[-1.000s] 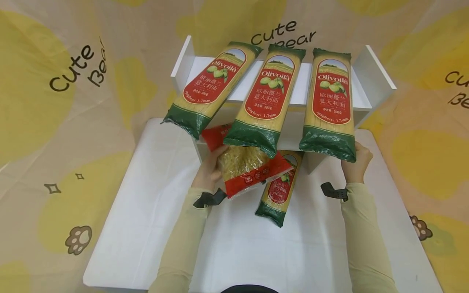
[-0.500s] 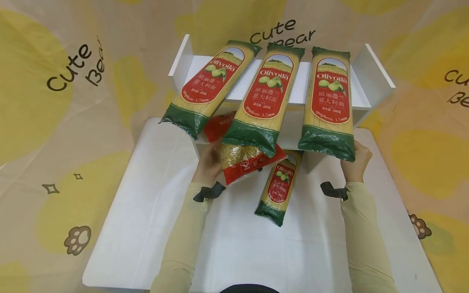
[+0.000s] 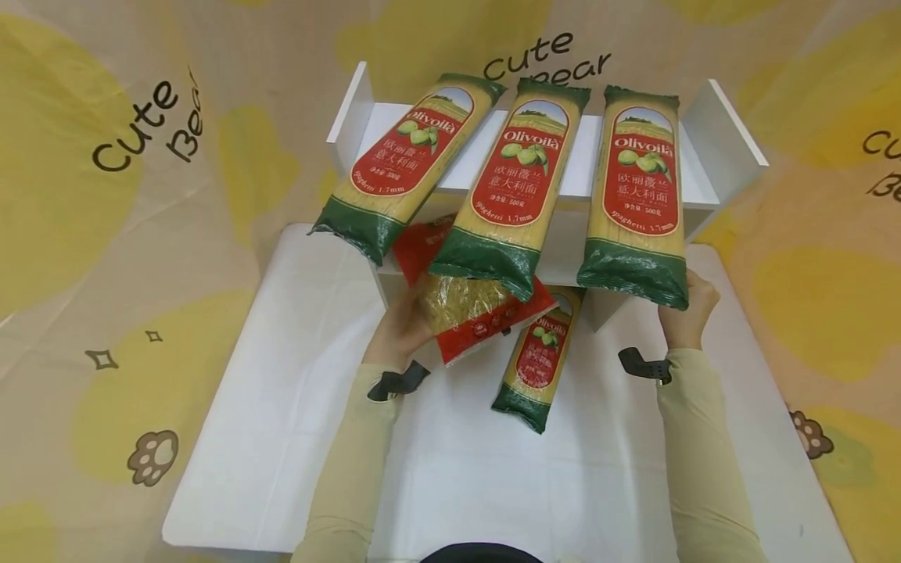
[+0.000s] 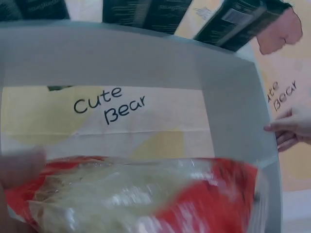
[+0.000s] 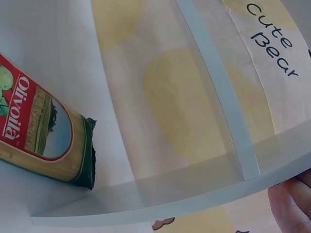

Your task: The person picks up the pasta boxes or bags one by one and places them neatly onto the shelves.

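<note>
In the head view, my left hand (image 3: 403, 324) grips the left end of a clear and red bag of pasta (image 3: 468, 305). The bag is at the front of the white shelf (image 3: 570, 234), partly hidden under a spaghetti pack (image 3: 517, 180) on the top board. In the left wrist view the bag (image 4: 131, 194) lies nearly level before the opening, with a thumb on its left end. My right hand (image 3: 690, 309) holds the shelf's right side panel by its front edge; the left wrist view also shows that hand (image 4: 291, 128) at the panel.
Two more spaghetti packs, one leaning left (image 3: 408, 172) and one at the right (image 3: 633, 191), lie on top, their green ends overhanging the front. Another spaghetti pack (image 3: 538, 360) sticks out from the bottom level onto the white table (image 3: 450, 469). A patterned cloth (image 3: 211, 313) surrounds the table.
My left hand has moved the pasta bag up and closer to the shelf, then dipped it slightly. The right hand stays at the side panel.
</note>
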Available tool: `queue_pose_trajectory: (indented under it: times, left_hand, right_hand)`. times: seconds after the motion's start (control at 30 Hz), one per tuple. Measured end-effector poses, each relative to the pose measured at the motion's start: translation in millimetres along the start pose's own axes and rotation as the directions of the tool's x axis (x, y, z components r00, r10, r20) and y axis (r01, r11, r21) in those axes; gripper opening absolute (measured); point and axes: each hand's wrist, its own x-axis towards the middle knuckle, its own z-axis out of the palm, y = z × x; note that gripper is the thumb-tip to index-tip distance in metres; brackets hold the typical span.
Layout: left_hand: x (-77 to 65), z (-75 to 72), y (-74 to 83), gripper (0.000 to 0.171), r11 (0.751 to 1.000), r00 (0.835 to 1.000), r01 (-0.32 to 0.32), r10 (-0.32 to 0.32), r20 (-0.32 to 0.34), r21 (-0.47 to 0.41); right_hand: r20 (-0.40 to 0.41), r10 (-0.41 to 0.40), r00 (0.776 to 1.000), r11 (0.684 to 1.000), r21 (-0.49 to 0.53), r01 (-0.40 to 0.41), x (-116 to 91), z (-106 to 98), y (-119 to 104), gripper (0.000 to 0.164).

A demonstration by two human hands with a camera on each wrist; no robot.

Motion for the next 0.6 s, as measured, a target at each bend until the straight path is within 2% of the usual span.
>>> queue_pose_trajectory:
  times: [0.07,0.13,0.2,0.3,0.37,0.43,0.5,0.53,0.6]
  left_hand:
    - [-2.6,0.7,-1.0,0.039,1.0,1.0,-0.018,0.018,0.0,0.006]
    - [-6.1,2.4,-0.7,0.036,0.999,0.996,-0.033,0.034,-0.081,0.02]
    - [-9.5,3.5,1.1,0.034,0.999,0.98,-0.038,0.044,-0.195,0.036]
    - [-12.9,4.4,4.5,0.035,0.996,0.926,-0.086,0.094,-0.366,0.038]
    - [-13.3,4.2,7.0,0.035,0.985,0.886,-0.172,0.146,-0.441,-0.019]
    - [-12.7,3.8,8.8,0.035,0.956,0.858,-0.274,0.196,-0.475,-0.101]
    - [-12.2,2.5,9.3,0.038,0.928,0.854,-0.329,0.212,-0.475,-0.177]
    - [-12.7,1.9,8.7,0.041,0.921,0.859,-0.331,0.205,-0.469,-0.204]
    - [-14.6,0.4,6.6,0.05,0.924,0.883,-0.297,0.17,-0.438,-0.239]
  right_hand:
    - [0.007,0.016,1.0,1.0,0.014,-0.016,0.4,-0.8,0.0,0.035]
    - [0.015,0.023,1.0,1.0,0.009,-0.023,0.2,-0.8,-0.4,0.036]
    - [0.013,0.021,1.0,1.0,0.003,-0.021,0.0,-0.1,-0.5,0.036]
    - [0.002,0.001,1.0,1.0,-0.005,-0.001,0.0,0.7,-0.6,0.036]
    - [-0.002,-0.004,1.0,1.0,-0.003,0.004,0.1,1.1,-0.5,0.036]
    - [-0.005,-0.007,1.0,1.0,-0.006,0.007,0.3,1.2,-0.5,0.036]
    - [-0.005,-0.003,1.0,1.0,-0.006,0.003,0.1,0.9,-1.0,0.037]
    - [-0.007,-0.001,1.0,1.0,-0.006,0.001,0.0,0.9,-1.2,0.037]
    - [-0.017,0.012,1.0,1.0,-0.01,-0.012,-1.3,0.5,-7.7,0.037]
